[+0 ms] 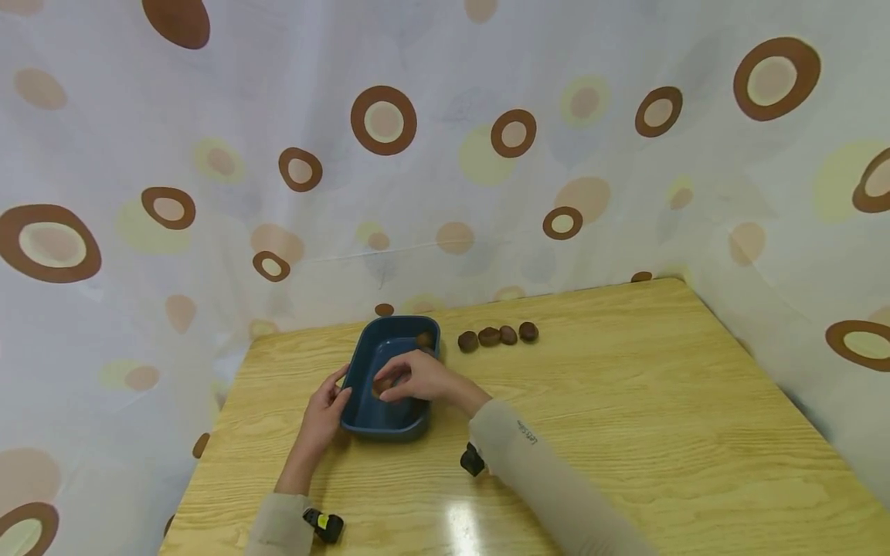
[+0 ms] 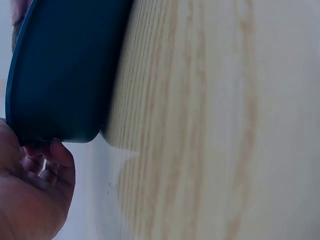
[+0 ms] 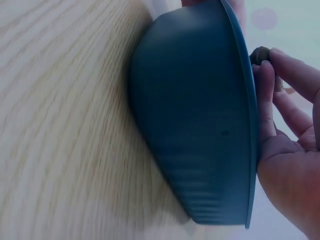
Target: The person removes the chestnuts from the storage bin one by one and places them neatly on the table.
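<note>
Right hand (image 1: 417, 376) pinches brown lump (image 3: 260, 54); left hand (image 1: 322, 413) grips smooth blue tray (image 1: 385, 434).
Sleeve lettering (image 1: 527, 432) illegible; tabletop (image 1: 626, 386) wood-grained.

Wood-grain tbl (image 1: 647, 401) w/ dk-blue tray (image 1: 385, 434) & 4 brn roundish pcs (image 1: 490, 337) in row just R of it.

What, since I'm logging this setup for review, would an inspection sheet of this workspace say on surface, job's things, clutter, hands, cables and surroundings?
Surface: wood-grain table, with a glare spot on its near part.
Job's things: dark blue rectangular dish; row of four chestnut-like pieces to its right; blurred brown piece inside, at the far right.
Clutter: nothing seen.
Hands: left hand grips the dish's left rim; right hand pinches a held brown piece above the dish.
Cables: nothing seen.
Surroundings: pale sheet patterned with brown rings; black wrist cameras on both arms.
</note>
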